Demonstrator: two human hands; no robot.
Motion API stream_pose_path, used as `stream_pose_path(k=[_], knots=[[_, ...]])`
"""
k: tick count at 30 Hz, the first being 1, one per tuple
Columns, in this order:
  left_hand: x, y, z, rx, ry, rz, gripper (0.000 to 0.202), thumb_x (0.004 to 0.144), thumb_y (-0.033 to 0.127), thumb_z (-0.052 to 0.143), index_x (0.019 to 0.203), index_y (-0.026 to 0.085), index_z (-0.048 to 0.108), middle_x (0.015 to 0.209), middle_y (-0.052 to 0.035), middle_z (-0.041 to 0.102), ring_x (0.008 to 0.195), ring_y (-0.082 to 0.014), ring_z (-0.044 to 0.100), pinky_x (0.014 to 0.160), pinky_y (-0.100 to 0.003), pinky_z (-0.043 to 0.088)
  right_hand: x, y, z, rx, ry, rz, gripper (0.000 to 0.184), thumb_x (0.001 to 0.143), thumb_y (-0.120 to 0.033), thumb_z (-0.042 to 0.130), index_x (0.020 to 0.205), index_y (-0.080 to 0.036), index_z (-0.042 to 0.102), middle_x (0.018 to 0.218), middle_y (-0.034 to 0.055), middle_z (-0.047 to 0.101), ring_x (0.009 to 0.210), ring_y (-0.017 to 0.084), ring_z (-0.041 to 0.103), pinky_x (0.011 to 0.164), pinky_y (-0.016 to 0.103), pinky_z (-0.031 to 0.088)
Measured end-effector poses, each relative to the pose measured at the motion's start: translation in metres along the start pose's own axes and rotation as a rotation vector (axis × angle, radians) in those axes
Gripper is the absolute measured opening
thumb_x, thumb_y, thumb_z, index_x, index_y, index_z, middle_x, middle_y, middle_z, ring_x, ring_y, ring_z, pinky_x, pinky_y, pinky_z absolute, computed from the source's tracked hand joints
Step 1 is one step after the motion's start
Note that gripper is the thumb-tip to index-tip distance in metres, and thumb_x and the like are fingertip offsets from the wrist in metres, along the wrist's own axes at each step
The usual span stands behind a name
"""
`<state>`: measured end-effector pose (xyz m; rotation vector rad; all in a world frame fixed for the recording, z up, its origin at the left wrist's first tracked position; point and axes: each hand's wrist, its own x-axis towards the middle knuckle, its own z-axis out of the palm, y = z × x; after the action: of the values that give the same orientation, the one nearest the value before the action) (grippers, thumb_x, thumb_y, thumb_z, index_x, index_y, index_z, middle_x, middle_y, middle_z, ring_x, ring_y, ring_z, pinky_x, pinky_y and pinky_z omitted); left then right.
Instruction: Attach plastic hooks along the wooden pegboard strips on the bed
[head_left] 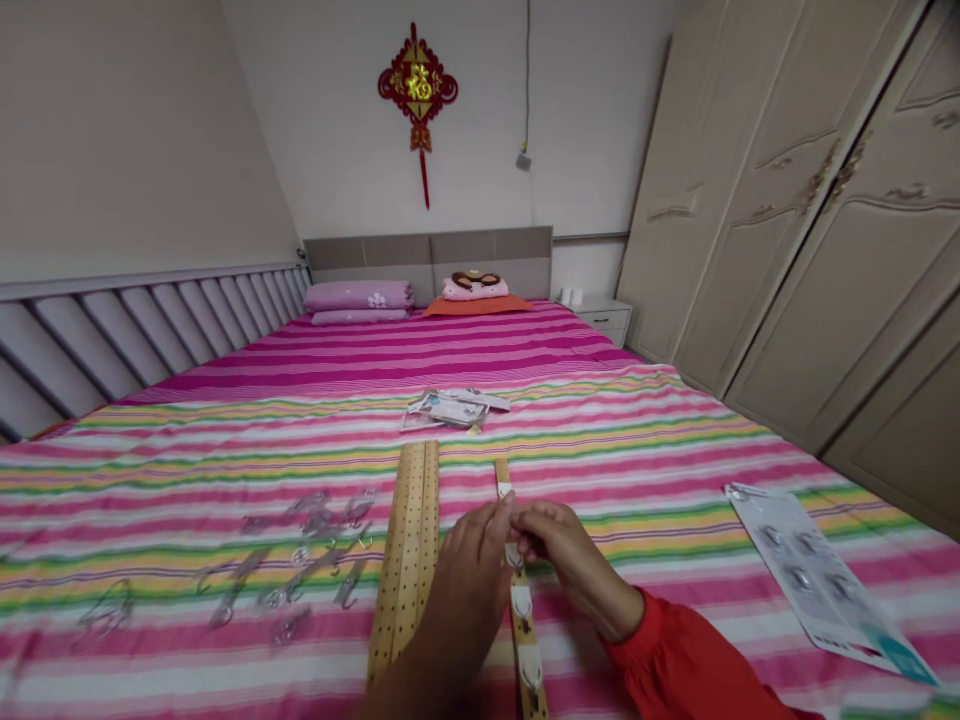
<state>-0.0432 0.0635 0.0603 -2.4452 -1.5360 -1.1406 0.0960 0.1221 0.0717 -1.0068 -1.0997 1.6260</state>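
Observation:
A narrow wooden strip (502,474) with small white hooks stuck along it lies on the striped bedsheet (600,440) in front of me. My left hand (469,580) and my right hand (559,555) meet over the strip, fingers pinched together on a small white hook (513,553). Two more white hooks (523,602) sit on the strip nearer to me. Left of my hands lie two wider perforated wooden slats (411,530) side by side. My right arm wears a red sleeve (690,670).
Several clear plastic hooks (300,560) are scattered on the sheet at the left. Opened packaging (454,408) lies further up the bed, and a printed card sheet (817,580) at the right. Pillows (360,297) lie at the headboard; a wardrobe (810,220) stands along the right.

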Motion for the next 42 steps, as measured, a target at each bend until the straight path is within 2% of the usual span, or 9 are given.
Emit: stream_pose_path(k=[3, 5, 9, 12, 21, 30, 33, 36, 42], knots=[[0.015, -0.004, -0.007, -0.217, -0.011, -0.191, 0.075, 0.070, 0.010, 0.055, 0.140, 0.022, 0.031, 0.137, -0.0120, 0.044, 0.128, -0.0280, 0.038, 0.102, -0.047, 0.035, 0.017, -0.006, -0.013, -0.029, -0.016, -0.031, 0.016, 0.060, -0.031, 0.070, 0.057, -0.015, 0.065, 0.050, -0.0006, 0.063, 0.047, 0.010, 0.054, 0.050, 0.022, 0.040], [0.030, -0.012, -0.011, -0.465, -0.037, -0.380, 0.064, 0.070, 0.013, 0.055, 0.132, 0.020, 0.043, 0.133, -0.0115, 0.049, 0.124, -0.0263, 0.043, 0.099, -0.042, 0.038, 0.032, -0.010, -0.023, -0.033, -0.041, -0.031, 0.017, 0.058, -0.030, 0.072, 0.057, -0.015, 0.064, 0.051, -0.0002, 0.064, 0.049, 0.010, 0.056, 0.053, 0.022, 0.042], [0.059, -0.038, -0.002, -0.889, -0.059, -0.754, 0.027, 0.074, 0.024, 0.057, 0.099, 0.016, 0.066, 0.102, -0.0103, 0.067, 0.095, -0.0209, 0.061, 0.081, -0.032, 0.047, 0.064, -0.009, -0.038, -0.012, -0.065, 0.017, 0.017, 0.056, -0.029, 0.073, 0.057, -0.016, 0.061, 0.050, -0.0005, 0.064, 0.047, 0.011, 0.057, 0.051, 0.023, 0.045], [0.073, -0.053, 0.016, -0.963, -0.039, -0.872, 0.023, 0.067, 0.028, 0.068, 0.086, 0.014, 0.068, 0.083, -0.0068, 0.068, 0.079, -0.0170, 0.061, 0.071, -0.027, 0.047, 0.086, -0.001, -0.046, -0.003, -0.058, 0.038, 0.015, 0.055, -0.026, 0.071, 0.056, -0.016, 0.060, 0.047, -0.0016, 0.061, 0.044, 0.010, 0.056, 0.049, 0.022, 0.046], [0.108, -0.084, 0.068, -1.075, -0.019, -0.985, 0.019, 0.058, 0.019, 0.076, 0.073, 0.013, 0.066, 0.059, 0.0016, 0.062, 0.056, -0.0088, 0.056, 0.058, -0.020, 0.044, 0.131, 0.012, -0.062, 0.032, -0.062, 0.126, 0.010, 0.067, -0.013, 0.060, 0.059, -0.017, 0.055, 0.047, -0.0018, 0.059, 0.040, 0.009, 0.055, 0.046, 0.021, 0.049], [0.117, -0.103, 0.097, -1.060, 0.013, -1.039, 0.014, 0.058, 0.015, 0.072, 0.058, 0.014, 0.058, 0.049, 0.0036, 0.056, 0.046, -0.0068, 0.052, 0.053, -0.020, 0.044, 0.162, 0.026, -0.059, -0.040, -0.082, 0.195, 0.020, 0.080, -0.011, 0.055, 0.060, -0.015, 0.053, 0.046, -0.0042, 0.055, 0.038, 0.008, 0.050, 0.045, 0.021, 0.048], [0.114, -0.108, 0.104, -1.029, 0.033, -1.064, 0.012, 0.059, 0.012, 0.067, 0.057, 0.014, 0.056, 0.046, 0.0048, 0.055, 0.043, -0.0060, 0.051, 0.050, -0.019, 0.043, 0.169, 0.038, -0.057, -0.110, -0.053, 0.207, 0.017, 0.087, -0.023, 0.056, 0.073, -0.013, 0.058, 0.059, -0.0045, 0.058, 0.046, 0.007, 0.053, 0.048, 0.021, 0.048], [0.111, -0.112, 0.110, -0.997, 0.035, -1.089, 0.013, 0.058, 0.009, 0.065, 0.055, 0.015, 0.054, 0.043, 0.0053, 0.053, 0.042, -0.0062, 0.050, 0.049, -0.019, 0.043, 0.173, 0.046, -0.057, -0.179, -0.018, 0.231, 0.021, 0.089, -0.032, 0.055, 0.097, -0.013, 0.060, 0.086, 0.0011, 0.063, 0.066, 0.011, 0.061, 0.058, 0.027, 0.052], [0.112, -0.116, 0.118, -0.934, 0.021, -1.120, 0.012, 0.058, 0.006, 0.061, 0.055, 0.015, 0.053, 0.041, 0.0059, 0.052, 0.041, -0.0062, 0.050, 0.048, -0.018, 0.040, 0.178, 0.051, -0.056, -0.262, 0.018, 0.277, 0.030, 0.089, -0.032, 0.056, 0.114, -0.016, 0.056, 0.111, 0.0072, 0.060, 0.091, 0.019, 0.062, 0.077, 0.039, 0.053]])
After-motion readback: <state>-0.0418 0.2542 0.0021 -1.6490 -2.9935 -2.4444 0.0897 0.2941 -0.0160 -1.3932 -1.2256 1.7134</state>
